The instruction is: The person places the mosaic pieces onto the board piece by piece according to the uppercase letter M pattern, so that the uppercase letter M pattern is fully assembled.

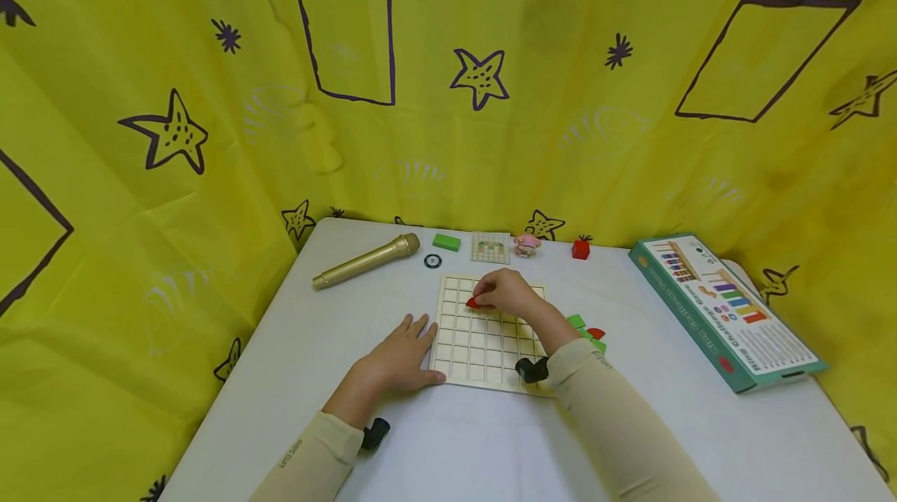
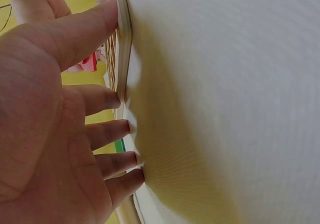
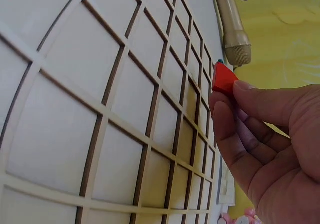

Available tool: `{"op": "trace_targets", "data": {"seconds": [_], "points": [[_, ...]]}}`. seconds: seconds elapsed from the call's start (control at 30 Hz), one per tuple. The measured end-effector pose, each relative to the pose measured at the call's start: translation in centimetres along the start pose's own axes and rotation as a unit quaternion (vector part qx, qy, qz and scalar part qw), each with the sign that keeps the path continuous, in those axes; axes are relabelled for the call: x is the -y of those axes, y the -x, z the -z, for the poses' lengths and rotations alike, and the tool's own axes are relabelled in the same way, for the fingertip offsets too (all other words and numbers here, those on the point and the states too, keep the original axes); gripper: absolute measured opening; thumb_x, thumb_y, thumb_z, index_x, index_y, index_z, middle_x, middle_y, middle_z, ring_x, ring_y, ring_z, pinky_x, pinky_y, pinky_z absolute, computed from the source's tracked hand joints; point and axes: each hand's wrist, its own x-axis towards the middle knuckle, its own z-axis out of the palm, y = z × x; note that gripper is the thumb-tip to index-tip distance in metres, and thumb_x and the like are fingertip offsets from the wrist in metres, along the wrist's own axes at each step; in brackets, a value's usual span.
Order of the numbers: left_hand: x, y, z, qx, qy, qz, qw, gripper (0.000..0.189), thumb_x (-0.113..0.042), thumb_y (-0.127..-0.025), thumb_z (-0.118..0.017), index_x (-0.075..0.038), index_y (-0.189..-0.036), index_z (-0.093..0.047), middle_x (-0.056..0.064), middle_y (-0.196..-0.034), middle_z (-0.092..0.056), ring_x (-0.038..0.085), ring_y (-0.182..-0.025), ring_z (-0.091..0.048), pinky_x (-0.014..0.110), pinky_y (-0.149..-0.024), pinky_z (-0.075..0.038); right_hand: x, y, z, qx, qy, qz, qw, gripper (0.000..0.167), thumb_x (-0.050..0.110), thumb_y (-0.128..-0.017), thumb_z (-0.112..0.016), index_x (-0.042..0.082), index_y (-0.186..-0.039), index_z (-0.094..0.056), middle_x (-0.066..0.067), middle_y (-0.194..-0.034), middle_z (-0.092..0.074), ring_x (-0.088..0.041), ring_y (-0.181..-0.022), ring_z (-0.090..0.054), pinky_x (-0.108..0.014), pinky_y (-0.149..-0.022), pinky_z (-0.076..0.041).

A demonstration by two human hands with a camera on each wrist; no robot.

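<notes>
A wooden grid board (image 1: 476, 354) lies flat on the white table. Above its upper left part, my right hand (image 1: 506, 293) pinches a small red block (image 3: 223, 78) between thumb and fingers; in the right wrist view the block has a curved side and is held off the grid. My left hand (image 1: 401, 356) has its fingers spread at the board's left edge. In the left wrist view the left thumb (image 2: 92, 29) touches the board's side, while the other fingertips reach down to the tabletop.
Right of the board lie green blocks (image 1: 576, 321) and another red block (image 1: 596, 333). Behind it are a gold microphone (image 1: 367, 261), a green block (image 1: 446, 242), a round disc (image 1: 432, 261), a pattern card (image 1: 490, 247), a pink figurine (image 1: 527, 243) and a red cube (image 1: 581, 250). A game box (image 1: 729, 307) lies far right.
</notes>
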Motion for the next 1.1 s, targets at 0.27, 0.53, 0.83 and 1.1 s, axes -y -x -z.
{"op": "trace_targets", "data": {"seconds": [0.27,0.53,0.83,1.1], "points": [[0.0,0.0,0.0,0.002,-0.009,0.006,0.9999,0.093,-0.062,-0.090,-0.064,-0.008,-0.158,-0.032,0.014,-0.165,-0.024,0.040,-0.151,-0.016,0.049,-0.119,-0.025,0.1,-0.5,-1.0,0.009,0.017,0.009,0.9998,0.003,0.008,-0.091,-0.074,0.005,-0.092,-0.076,-0.001,-0.085,-0.071,-0.014,-0.077,-0.061,-0.027,-0.069,-0.052],[0.0,0.1,0.1,-0.004,0.003,-0.003,1.0000,0.091,-0.059,-0.091,-0.066,-0.005,-0.157,-0.033,0.017,-0.164,-0.025,0.042,-0.150,-0.017,0.051,-0.118,-0.026,0.1,-1.0,-1.6,0.015,0.049,0.016,0.9985,0.007,0.014,-0.091,-0.076,0.007,-0.092,-0.076,0.001,-0.088,-0.071,-0.015,-0.083,-0.060,-0.031,-0.080,-0.051],[0.0,0.1,0.0,-0.007,-0.006,-0.009,0.9999,0.091,-0.060,-0.091,-0.064,-0.005,-0.157,-0.033,0.017,-0.164,-0.024,0.042,-0.150,-0.017,0.049,-0.119,-0.025,0.1,-1.1,-2.0,0.009,0.062,0.016,0.9979,0.008,0.013,-0.090,-0.077,0.006,-0.091,-0.076,0.002,-0.085,-0.071,-0.015,-0.080,-0.058,-0.031,-0.077,-0.049],[-0.1,0.2,0.3,-0.004,-0.003,-0.008,1.0000,0.090,-0.057,-0.091,-0.065,-0.004,-0.157,-0.033,0.017,-0.164,-0.025,0.043,-0.150,-0.018,0.049,-0.119,-0.024,0.3,-1.4,-2.5,0.001,0.075,0.010,0.9971,0.005,0.012,-0.089,-0.077,0.008,-0.087,-0.077,0.003,-0.081,-0.070,-0.014,-0.078,-0.057,-0.030,-0.074,-0.050]]}}
